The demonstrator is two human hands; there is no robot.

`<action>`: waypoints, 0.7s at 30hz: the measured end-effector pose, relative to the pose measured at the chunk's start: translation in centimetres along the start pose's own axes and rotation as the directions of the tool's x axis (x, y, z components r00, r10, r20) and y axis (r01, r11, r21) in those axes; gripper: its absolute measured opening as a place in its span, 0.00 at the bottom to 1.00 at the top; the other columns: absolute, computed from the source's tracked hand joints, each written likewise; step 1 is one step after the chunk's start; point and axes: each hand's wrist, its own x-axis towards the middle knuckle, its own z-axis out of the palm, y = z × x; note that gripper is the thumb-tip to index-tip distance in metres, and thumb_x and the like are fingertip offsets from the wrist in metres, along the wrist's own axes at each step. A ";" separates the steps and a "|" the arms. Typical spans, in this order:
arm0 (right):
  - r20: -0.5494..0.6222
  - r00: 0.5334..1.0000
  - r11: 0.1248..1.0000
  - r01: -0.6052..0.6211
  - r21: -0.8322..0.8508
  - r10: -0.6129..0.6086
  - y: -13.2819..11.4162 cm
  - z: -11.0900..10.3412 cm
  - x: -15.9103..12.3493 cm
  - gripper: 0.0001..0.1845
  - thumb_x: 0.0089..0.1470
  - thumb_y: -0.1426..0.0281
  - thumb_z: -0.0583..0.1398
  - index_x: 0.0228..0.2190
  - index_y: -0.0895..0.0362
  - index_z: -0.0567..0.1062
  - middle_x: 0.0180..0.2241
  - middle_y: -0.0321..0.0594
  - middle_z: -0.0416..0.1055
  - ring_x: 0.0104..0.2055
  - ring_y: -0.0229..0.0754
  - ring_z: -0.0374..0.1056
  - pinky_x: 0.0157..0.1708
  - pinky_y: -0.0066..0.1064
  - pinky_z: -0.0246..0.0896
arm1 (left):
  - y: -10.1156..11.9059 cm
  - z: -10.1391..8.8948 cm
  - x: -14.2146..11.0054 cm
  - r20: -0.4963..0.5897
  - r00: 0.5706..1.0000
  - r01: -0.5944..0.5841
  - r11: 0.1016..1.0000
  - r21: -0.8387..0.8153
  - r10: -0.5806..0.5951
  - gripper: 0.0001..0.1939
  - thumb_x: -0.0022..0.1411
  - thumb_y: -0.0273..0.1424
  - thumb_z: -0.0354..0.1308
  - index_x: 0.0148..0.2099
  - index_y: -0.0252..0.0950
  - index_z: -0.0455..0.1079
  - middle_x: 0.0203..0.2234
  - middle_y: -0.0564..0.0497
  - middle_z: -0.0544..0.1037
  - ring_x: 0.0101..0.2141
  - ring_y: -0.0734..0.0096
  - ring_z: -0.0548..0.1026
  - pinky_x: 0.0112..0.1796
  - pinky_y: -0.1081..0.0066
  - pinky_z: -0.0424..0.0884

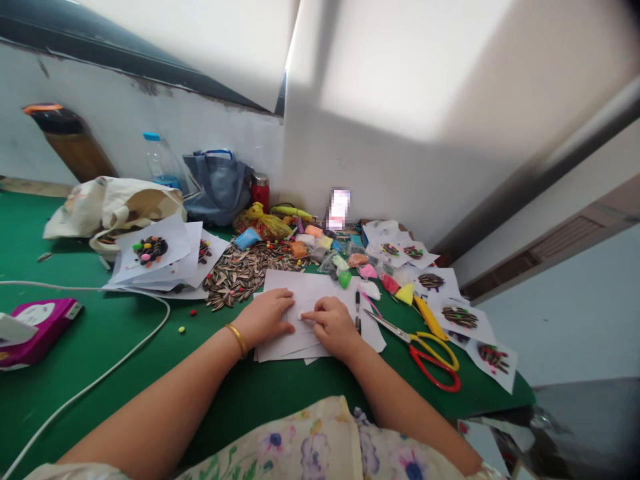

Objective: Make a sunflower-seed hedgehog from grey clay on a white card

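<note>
On a stack of white paper [287, 280] in front of me, my left hand [265, 319] lies flat with its fingers apart, steadying the left side of the sheets. My right hand [334, 327] rests on the right side. Its index finger is stretched out onto a small white lump [300, 316], which looks like modelling clay; the other fingers are loosely bent. Close to the right hand lies a black pen [357, 312]. Scissors [415, 340] with red and yellow handles are further right. Behind the paper is a spread pile of sunflower seeds [240, 267].
Bags of coloured clay [345, 263] lie behind the paper. Sheets with seed pictures [463, 317] line the right edge, and more sheets [150, 257] are stacked left. A white cable [100, 363] crosses the left side near a purple packet [43, 327]. A phone [339, 208] stands at the back.
</note>
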 end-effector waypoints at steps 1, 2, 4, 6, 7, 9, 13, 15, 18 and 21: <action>0.009 1.000 1.000 0.002 -0.001 -0.002 0.0 0.0 0.0 0.20 0.53 0.77 0.60 0.43 0.45 0.80 0.37 0.39 0.69 0.43 0.43 0.62 0.46 0.37 0.53 | 0.0 0.0 0.0 0.000 1.000 0.002 1.000 -0.003 -0.002 0.28 0.50 0.40 0.68 0.52 0.35 0.73 0.56 0.39 0.71 0.57 0.52 0.68 0.58 0.59 0.62; 0.019 1.000 1.000 0.004 -0.001 -0.004 0.0 0.0 0.0 0.19 0.53 0.77 0.60 0.42 0.45 0.81 0.36 0.39 0.70 0.43 0.43 0.62 0.46 0.38 0.53 | 0.0 0.0 0.0 0.001 1.000 0.005 1.000 -0.004 -0.005 0.28 0.50 0.40 0.68 0.52 0.35 0.73 0.56 0.39 0.71 0.57 0.52 0.68 0.58 0.59 0.62; 0.030 0.999 1.000 0.011 0.000 -0.011 -0.1 0.0 0.0 0.18 0.53 0.76 0.60 0.41 0.45 0.81 0.36 0.39 0.70 0.43 0.43 0.62 0.46 0.38 0.53 | 0.1 -0.1 0.0 0.004 1.000 0.006 1.000 -0.001 -0.006 0.28 0.50 0.40 0.68 0.52 0.34 0.73 0.56 0.39 0.71 0.57 0.52 0.68 0.58 0.59 0.62; 0.028 0.999 1.000 0.016 0.002 -0.016 -0.1 0.0 0.0 0.17 0.53 0.76 0.60 0.41 0.45 0.81 0.36 0.38 0.70 0.43 0.43 0.62 0.46 0.38 0.52 | 0.1 -0.1 0.0 0.006 1.000 0.004 1.000 0.006 -0.004 0.28 0.51 0.40 0.68 0.52 0.34 0.73 0.56 0.39 0.71 0.57 0.52 0.68 0.58 0.60 0.62; 0.022 1.000 1.000 0.018 0.002 -0.018 -0.2 0.0 0.0 0.18 0.53 0.77 0.60 0.41 0.45 0.81 0.36 0.38 0.70 0.43 0.43 0.62 0.46 0.38 0.52 | 0.1 -0.1 0.0 0.008 1.000 0.002 1.000 0.009 -0.002 0.28 0.51 0.40 0.68 0.52 0.34 0.73 0.56 0.38 0.71 0.57 0.52 0.68 0.58 0.60 0.62; 0.006 1.000 1.000 0.026 -0.001 -0.026 -0.3 -0.1 -0.1 0.19 0.52 0.78 0.60 0.42 0.45 0.81 0.36 0.38 0.70 0.43 0.43 0.62 0.46 0.37 0.52 | 0.1 -0.1 0.1 0.008 1.000 0.000 1.000 0.016 -0.001 0.28 0.51 0.41 0.68 0.52 0.33 0.73 0.56 0.38 0.71 0.57 0.52 0.68 0.58 0.59 0.62; -0.001 0.999 0.998 0.054 -0.014 -0.054 -0.4 -0.2 -0.1 0.22 0.51 0.79 0.60 0.44 0.45 0.80 0.37 0.38 0.69 0.43 0.43 0.61 0.46 0.36 0.52 | 0.1 -0.1 0.0 0.007 1.000 -0.010 1.000 0.028 0.010 0.28 0.51 0.40 0.68 0.52 0.33 0.73 0.56 0.38 0.71 0.56 0.52 0.69 0.58 0.60 0.63; 0.019 0.998 0.997 0.068 -0.021 -0.067 -0.4 -0.1 -0.1 0.22 0.51 0.78 0.60 0.43 0.44 0.80 0.36 0.38 0.69 0.43 0.43 0.61 0.46 0.36 0.52 | 0.1 0.0 0.0 0.001 1.000 -0.012 1.000 0.029 0.012 0.28 0.51 0.40 0.68 0.52 0.33 0.73 0.56 0.38 0.71 0.56 0.52 0.69 0.58 0.60 0.63; 0.037 0.996 0.996 0.080 -0.033 -0.079 -0.5 0.0 -0.1 0.22 0.50 0.78 0.60 0.43 0.44 0.80 0.37 0.39 0.68 0.42 0.43 0.60 0.46 0.37 0.52 | 0.0 0.0 0.0 -0.009 1.000 -0.011 1.000 0.028 0.012 0.28 0.51 0.40 0.68 0.52 0.33 0.73 0.56 0.39 0.72 0.56 0.52 0.68 0.58 0.59 0.63; 0.021 0.997 0.997 0.077 -0.018 -0.077 -0.5 0.1 -0.1 0.22 0.50 0.78 0.60 0.44 0.45 0.80 0.37 0.39 0.68 0.43 0.43 0.60 0.46 0.37 0.52 | -0.1 0.1 0.0 -0.013 1.000 -0.019 1.000 0.022 0.019 0.28 0.51 0.40 0.69 0.52 0.33 0.73 0.55 0.39 0.72 0.57 0.52 0.68 0.58 0.59 0.63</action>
